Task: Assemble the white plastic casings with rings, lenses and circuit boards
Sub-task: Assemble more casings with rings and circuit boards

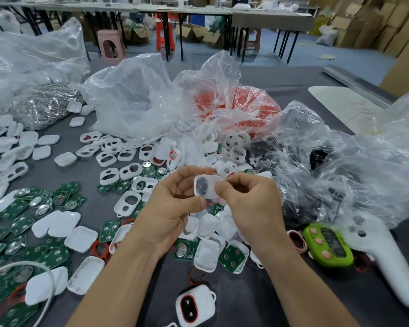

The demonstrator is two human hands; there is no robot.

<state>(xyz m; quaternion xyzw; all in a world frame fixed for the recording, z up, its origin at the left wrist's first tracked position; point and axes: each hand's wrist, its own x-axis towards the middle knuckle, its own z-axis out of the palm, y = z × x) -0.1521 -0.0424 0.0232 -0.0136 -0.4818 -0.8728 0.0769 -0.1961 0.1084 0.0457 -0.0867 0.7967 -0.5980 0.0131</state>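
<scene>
Casing with red ring [195, 305] lies nearest on grey worktop [241, 300], dark oval face up. Above it, both hands are raised over the parts heap, together pinching one white casing [207, 188]. Left hand [172, 206] curls round its left end, thumb at lower edge. Right hand [248, 201] presses thumb on its right half, fingers curled behind. Held casing shows a dark round opening on its left side. Loose casing shells [206, 253] and green circuit boards [21, 223] are scattered below and left of the hands. To the right: green gadget with pink buttons [327, 246], just beside a white controller [385, 260]. Farther: open-frame casings [106, 159], then clear plastic bags [137, 97], one holding red parts [246, 105]. Far back: long tables [269, 18], pink stool [111, 43]
</scene>
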